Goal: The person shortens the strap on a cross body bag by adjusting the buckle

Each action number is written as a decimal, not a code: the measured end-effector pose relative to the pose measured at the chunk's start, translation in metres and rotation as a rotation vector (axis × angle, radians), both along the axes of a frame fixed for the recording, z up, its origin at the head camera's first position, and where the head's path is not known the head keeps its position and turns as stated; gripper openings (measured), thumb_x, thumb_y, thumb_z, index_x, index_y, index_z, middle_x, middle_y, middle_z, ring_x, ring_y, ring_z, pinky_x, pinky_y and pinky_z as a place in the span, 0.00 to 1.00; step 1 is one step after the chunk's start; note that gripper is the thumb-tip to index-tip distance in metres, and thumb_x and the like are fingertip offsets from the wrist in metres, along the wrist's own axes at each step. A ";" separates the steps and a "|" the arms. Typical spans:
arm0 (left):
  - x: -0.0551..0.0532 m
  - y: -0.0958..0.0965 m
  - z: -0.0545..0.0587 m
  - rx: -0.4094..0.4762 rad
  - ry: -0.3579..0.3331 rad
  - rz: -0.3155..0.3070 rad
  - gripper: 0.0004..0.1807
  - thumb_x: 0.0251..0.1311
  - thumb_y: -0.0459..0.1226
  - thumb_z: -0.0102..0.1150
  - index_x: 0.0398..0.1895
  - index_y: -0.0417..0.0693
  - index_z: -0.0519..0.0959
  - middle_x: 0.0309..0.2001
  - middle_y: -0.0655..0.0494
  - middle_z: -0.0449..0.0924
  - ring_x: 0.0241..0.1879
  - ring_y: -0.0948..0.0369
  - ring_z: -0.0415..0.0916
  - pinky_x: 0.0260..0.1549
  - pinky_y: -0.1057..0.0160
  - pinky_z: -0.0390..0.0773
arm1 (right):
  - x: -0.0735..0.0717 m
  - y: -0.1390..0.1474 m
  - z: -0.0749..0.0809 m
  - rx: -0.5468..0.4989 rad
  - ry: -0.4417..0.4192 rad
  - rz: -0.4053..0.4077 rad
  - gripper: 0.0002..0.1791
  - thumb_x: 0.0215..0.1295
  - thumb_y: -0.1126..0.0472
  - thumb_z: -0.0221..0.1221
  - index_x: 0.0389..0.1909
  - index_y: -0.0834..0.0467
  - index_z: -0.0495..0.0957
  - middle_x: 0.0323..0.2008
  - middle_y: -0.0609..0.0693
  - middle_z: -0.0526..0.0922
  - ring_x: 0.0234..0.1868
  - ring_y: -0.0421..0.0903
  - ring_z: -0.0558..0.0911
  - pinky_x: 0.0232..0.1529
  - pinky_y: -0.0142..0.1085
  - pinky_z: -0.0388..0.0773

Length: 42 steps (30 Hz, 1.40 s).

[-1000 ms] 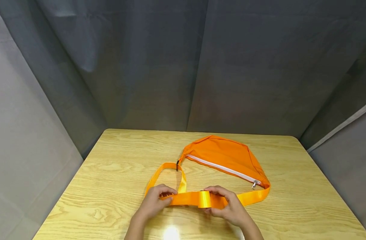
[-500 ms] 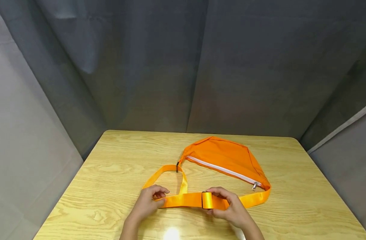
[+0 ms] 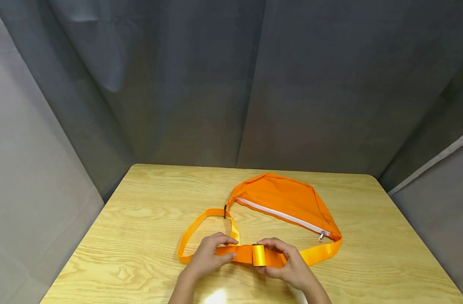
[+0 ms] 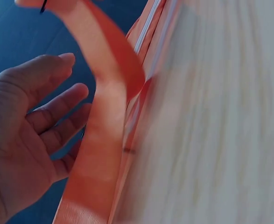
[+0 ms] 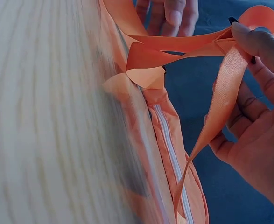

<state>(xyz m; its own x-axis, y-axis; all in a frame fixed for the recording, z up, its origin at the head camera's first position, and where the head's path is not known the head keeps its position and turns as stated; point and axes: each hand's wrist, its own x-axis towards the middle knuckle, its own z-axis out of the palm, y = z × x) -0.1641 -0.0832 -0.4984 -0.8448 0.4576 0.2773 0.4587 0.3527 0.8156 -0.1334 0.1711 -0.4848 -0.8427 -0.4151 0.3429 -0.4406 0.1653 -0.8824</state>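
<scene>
An orange waist bag with a white zipper lies on the table, its yellow-orange strap running round in front of it. My right hand pinches the strap at its black slider buckle, where the webbing folds into a small loop. The thumb presses there in the right wrist view. My left hand is just left of the buckle, the strap passing between its thumb and fingers. In the left wrist view those fingers are loosely bent beside the webbing, not closed round it.
A second black buckle joins the strap to the bag's left end. The strap's slack loop lies left on the wooden table. The metal zipper pull is near the bag's right corner. Dark grey curtains stand behind.
My left hand first slid left along the strap, then came back right, closer to the buckle. The slack loop on the left now shows fuller. My right hand stays at the buckle, tilting it slightly.
</scene>
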 end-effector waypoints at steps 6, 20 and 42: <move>0.000 0.018 0.000 -0.061 0.042 -0.074 0.17 0.54 0.36 0.65 0.48 0.53 0.80 0.47 0.65 0.77 0.50 0.63 0.71 0.52 0.58 0.69 | -0.002 0.001 -0.004 0.019 -0.006 0.011 0.28 0.47 0.69 0.69 0.51 0.61 0.74 0.44 0.51 0.80 0.42 0.44 0.77 0.44 0.39 0.74; 0.001 0.020 0.002 0.045 0.062 -0.031 0.12 0.50 0.34 0.67 0.41 0.48 0.82 0.36 0.61 0.78 0.36 0.64 0.74 0.37 0.63 0.75 | -0.001 0.001 -0.002 -0.012 -0.008 0.004 0.28 0.47 0.65 0.70 0.52 0.58 0.75 0.43 0.50 0.80 0.41 0.46 0.78 0.42 0.39 0.75; 0.006 0.019 0.003 0.030 0.010 -0.003 0.11 0.49 0.38 0.68 0.38 0.52 0.82 0.37 0.60 0.78 0.41 0.64 0.72 0.43 0.57 0.73 | 0.000 0.002 -0.004 0.021 0.019 -0.032 0.28 0.47 0.65 0.71 0.52 0.58 0.75 0.42 0.49 0.80 0.40 0.46 0.78 0.40 0.39 0.76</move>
<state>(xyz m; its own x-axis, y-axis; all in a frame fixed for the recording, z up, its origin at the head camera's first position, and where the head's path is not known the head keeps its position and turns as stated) -0.1577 -0.0639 -0.4952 -0.8408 0.4511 0.2993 0.4678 0.3271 0.8211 -0.1338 0.1732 -0.4892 -0.8489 -0.3951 0.3510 -0.4517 0.1978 -0.8700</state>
